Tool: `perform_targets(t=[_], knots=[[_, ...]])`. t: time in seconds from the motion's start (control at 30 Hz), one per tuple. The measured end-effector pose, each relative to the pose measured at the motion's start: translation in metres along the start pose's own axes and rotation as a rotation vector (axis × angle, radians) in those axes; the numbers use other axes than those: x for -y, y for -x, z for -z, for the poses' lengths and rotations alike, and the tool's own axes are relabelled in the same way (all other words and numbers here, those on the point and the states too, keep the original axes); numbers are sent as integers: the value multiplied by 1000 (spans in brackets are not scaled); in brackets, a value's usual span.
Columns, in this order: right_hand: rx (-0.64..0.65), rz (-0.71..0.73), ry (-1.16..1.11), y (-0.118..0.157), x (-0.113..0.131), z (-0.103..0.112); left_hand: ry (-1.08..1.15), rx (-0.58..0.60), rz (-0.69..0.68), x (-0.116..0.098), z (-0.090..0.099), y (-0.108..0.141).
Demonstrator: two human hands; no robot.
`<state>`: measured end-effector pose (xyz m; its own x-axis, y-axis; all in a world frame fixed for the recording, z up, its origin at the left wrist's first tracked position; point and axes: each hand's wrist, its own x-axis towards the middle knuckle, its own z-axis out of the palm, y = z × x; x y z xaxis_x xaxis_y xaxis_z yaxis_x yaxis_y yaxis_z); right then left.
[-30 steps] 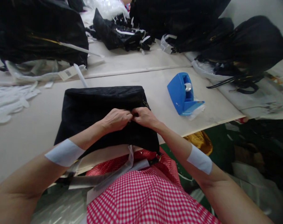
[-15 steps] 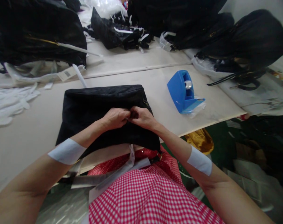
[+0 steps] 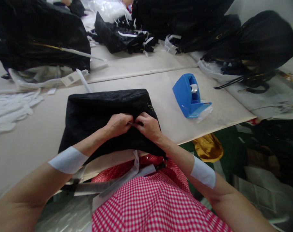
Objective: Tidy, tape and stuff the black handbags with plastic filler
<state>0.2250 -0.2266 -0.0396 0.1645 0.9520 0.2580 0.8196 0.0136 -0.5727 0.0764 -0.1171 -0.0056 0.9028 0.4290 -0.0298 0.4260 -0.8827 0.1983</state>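
A black bag [image 3: 107, 100] lies across the table edge in front of me, a metal ring showing at its right side. Over its middle, my left hand [image 3: 121, 124] is closed with thumb and fingers pinched together. Just beside it, my right hand [image 3: 147, 125] is pinched as well, fingertips nearly meeting the left ones. Something thin and pale shows between the fingertips, too small to name. White wrappings cover both forearms.
Right of the bag stands a blue tape dispenser [image 3: 187, 95]. White strips [image 3: 11, 109] are piled at the left. More black bags [image 3: 42, 35] and a heap of black straps [image 3: 124, 35] lie at the back. A yellow cloth [image 3: 207, 147] hangs below the table edge.
My right hand has shifted slightly, and its fingertips have drawn a little apart from the left ones. The bag stays where it was; the view has moved slightly.
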Motion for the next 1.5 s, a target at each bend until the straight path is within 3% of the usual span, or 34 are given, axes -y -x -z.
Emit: perform_targets(t=[0.4, 0.53, 0.77, 0.87, 0.97, 1.07, 1.17, 1.3, 1.5], knots=[[59, 34, -217, -3, -11, -6, 41, -25, 74, -3, 5, 3], [93, 41, -285, -5, -15, -7, -53, 7, 80, -7, 12, 1], [175, -40, -178, -10, -8, -6, -201, 90, 13, -23, 26, -8], [139, -50, -134, -9, -5, -7, -132, 72, 0, -23, 28, -10], [83, -55, -127, -7, -6, -9, 111, 61, -65, -10, 29, -8], [78, -37, -208, -6, -10, -10, 333, 5, -104, 9, 24, -3], [75, -19, -331, -6, -15, -8, 349, -82, -85, 19, 12, 3], [79, -14, -417, -5, -18, -5, 334, -117, -49, 10, -1, 6], [96, -104, -556, -3, -13, -3, 409, -61, 50, -1, 0, 8]])
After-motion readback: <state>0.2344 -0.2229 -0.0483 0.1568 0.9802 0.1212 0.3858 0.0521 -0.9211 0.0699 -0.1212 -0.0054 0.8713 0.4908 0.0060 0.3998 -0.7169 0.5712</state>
